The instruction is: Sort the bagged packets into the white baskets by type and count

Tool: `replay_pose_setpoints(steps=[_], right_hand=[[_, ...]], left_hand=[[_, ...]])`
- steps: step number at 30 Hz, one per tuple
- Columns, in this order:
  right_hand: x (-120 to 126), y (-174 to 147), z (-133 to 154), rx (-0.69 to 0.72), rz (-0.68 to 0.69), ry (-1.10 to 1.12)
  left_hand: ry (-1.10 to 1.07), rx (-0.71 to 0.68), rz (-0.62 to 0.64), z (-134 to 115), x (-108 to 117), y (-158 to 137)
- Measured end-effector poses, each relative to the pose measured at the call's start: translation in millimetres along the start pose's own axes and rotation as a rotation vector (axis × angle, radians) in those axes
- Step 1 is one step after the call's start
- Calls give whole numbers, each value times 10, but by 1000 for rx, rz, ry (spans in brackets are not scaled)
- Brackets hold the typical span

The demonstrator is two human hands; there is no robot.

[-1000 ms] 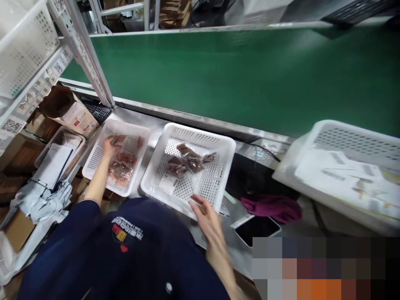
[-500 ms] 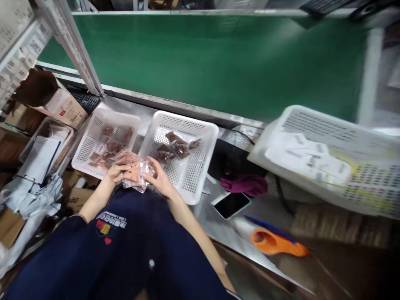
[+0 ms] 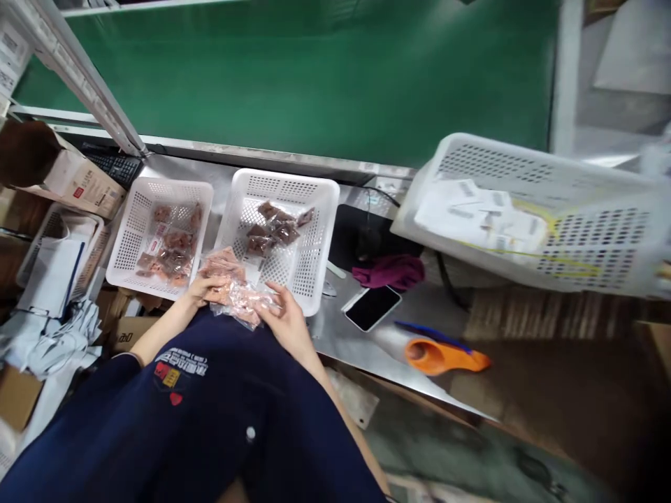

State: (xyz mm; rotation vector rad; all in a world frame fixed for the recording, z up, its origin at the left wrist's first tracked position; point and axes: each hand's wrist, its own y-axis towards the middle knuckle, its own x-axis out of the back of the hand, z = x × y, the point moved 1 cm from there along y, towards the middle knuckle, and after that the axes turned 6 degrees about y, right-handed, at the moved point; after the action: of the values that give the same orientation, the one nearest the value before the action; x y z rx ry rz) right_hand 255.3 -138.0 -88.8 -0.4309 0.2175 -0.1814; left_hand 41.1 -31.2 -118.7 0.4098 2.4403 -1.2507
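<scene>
Between my hands is a bunch of clear plastic packets (image 3: 224, 269) with pinkish-orange contents, held close to my body at the near edge of two white baskets. My left hand (image 3: 203, 290) is closed on the packets from the left side. My right hand (image 3: 283, 314) grips the crinkled clear film at their right end. Beyond my left hand, the left white basket (image 3: 126, 241) holds several brown and pinkish packets (image 3: 175, 251). In the right white basket (image 3: 319, 244) lie several dark brown packets (image 3: 280, 227).
A green conveyor belt (image 3: 314, 84) runs behind the baskets. To the right are a phone (image 3: 373, 308), a purple cloth (image 3: 391, 272), an orange-handled tool (image 3: 445, 355) and a large white basket (image 3: 602, 258) with labelled white packets. An open carton (image 3: 87, 185) stands at left.
My view has shifted, so the baskets appear farther left and higher. My right hand has moved away from my left, and the held packets are spread wider between them.
</scene>
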Motion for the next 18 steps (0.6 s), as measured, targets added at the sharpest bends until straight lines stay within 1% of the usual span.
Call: replay_pose_setpoints(steps=[2, 3, 5, 7, 9, 10, 12, 14, 15, 16, 18], right_hand=[[48, 3, 94, 41, -19, -4], [82, 23, 149, 78, -56, -6], [170, 125, 257, 195, -188, 1], [270, 332, 321, 324, -328, 5], [355, 622, 309, 400, -399, -54], [384, 776, 274, 412, -399, -132], [407, 1036, 159, 390, -348, -339], [380, 1173, 14, 343, -276, -478], [350, 1186, -57, 317, -251, -477], [309, 1166, -122, 288, -230, -429], [202, 1054, -221, 218, -172, -266]], left_hand=[[-5, 3, -8, -57, 42, -13], [-13, 0, -13, -92, 54, -25], [-37, -11, -23, -160, 63, -55], [-63, -27, -35, -215, 60, -78], [-82, -19, -38, -239, 55, -86], [-87, -4, -35, -236, 54, -82], [-90, 48, -23, -207, 57, -59], [-86, 101, -11, -159, 63, -27], [-86, 116, -6, -135, 67, -13], [-90, 125, 2, -114, 70, -4], [-104, 125, 22, -86, 70, -5]])
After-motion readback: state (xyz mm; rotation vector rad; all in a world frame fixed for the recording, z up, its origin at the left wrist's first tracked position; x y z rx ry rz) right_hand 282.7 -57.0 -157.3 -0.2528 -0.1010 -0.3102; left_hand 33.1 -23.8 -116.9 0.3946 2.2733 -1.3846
